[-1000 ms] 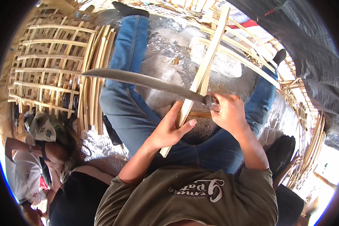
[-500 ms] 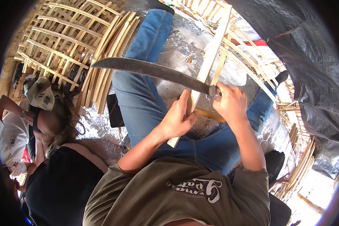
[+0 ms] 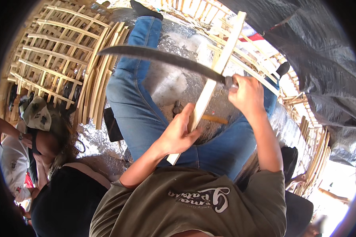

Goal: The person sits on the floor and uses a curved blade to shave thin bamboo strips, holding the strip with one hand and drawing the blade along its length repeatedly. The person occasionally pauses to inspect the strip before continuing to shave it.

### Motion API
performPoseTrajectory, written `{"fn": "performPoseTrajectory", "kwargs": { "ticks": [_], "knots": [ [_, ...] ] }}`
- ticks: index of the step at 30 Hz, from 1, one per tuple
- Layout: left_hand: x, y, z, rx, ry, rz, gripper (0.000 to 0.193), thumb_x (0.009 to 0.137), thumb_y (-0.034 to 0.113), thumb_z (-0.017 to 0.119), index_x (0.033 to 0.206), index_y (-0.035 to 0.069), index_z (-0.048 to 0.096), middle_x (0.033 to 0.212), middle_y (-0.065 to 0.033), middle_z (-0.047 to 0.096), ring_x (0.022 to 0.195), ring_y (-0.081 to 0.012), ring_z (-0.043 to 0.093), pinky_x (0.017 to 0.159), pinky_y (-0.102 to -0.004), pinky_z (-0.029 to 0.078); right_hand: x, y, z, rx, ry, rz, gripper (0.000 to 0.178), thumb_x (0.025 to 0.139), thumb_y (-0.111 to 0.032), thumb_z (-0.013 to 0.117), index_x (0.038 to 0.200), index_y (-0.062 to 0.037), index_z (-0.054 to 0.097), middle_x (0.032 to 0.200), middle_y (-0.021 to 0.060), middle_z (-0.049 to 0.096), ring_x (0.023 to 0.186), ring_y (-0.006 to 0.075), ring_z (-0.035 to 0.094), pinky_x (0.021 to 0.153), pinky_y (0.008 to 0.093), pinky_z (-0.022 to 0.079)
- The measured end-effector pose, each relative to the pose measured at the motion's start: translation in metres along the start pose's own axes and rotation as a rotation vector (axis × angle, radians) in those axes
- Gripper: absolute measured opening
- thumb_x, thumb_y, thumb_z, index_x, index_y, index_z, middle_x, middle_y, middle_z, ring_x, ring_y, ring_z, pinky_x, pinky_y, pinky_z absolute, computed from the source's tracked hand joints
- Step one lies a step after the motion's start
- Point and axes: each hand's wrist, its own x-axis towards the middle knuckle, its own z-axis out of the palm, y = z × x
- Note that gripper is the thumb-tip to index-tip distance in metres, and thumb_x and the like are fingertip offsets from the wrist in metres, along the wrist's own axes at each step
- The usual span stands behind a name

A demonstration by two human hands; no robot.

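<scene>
Long, flat, pale wooden strip [image 3: 205, 98]: slants from low in front of the person's body, away and to the right.
Bare left hand [image 3: 180, 132]: grips the strip near its closer end, thumb laid across it, index finger along its left edge; the remaining fingers are mostly hidden.
Machete with a dark, curved metal blade [image 3: 164, 56]: crosses over the strip beyond the left hand, tip pointing left; whether its edge touches the wood cannot be told.
Bare right hand [image 3: 247, 94]: fingers curled round the machete's grip, just right of the strip.
Straight yellow handle [image 3: 215, 119]: lies between the knees of the blue denim trousers [image 3: 126, 93].
Bundle of slim, pale wooden slats [image 3: 101, 79]: left of these, beside a pale woven lattice panel [image 3: 61, 54].
</scene>
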Motion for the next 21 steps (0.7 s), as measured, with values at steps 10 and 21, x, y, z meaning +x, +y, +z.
{"fn": "performPoseTrajectory", "kwargs": {
  "ticks": [10, 21],
  "knots": [
    [-0.012, -0.003, 0.005, -0.106, -0.090, -0.015, 0.036, 0.088, -0.001, 0.065, 0.119, 0.001, 0.048, 0.087, -0.0003, 0.050, 0.076, -0.0073, 0.049, 0.063, -0.0241, 0.040, 0.048, 0.078, -0.002, -0.126, 0.164, 0.193, 0.031, 0.080, -0.019, 0.068, 0.108, -0.0077, 0.074, 0.089, 0.0236, 0.072, 0.086, 0.0395, 0.072, 0.081, 0.0457, 0.058],
    [-0.024, 0.009, -0.004, -0.125, -0.108, 0.017, 0.038, 0.088, -0.004, 0.063, 0.120, 0.003, 0.045, 0.079, 0.0020, 0.045, 0.062, -0.0051, 0.045, 0.051, -0.0230, 0.036, 0.039, 0.069, -0.002, 0.004, 0.174, 0.194, 0.019, 0.076, -0.011, 0.062, 0.091, -0.0050, 0.072, 0.079, 0.0236, 0.070, 0.080, 0.0421, 0.069, 0.076, 0.0490, 0.056]
  ]
}}
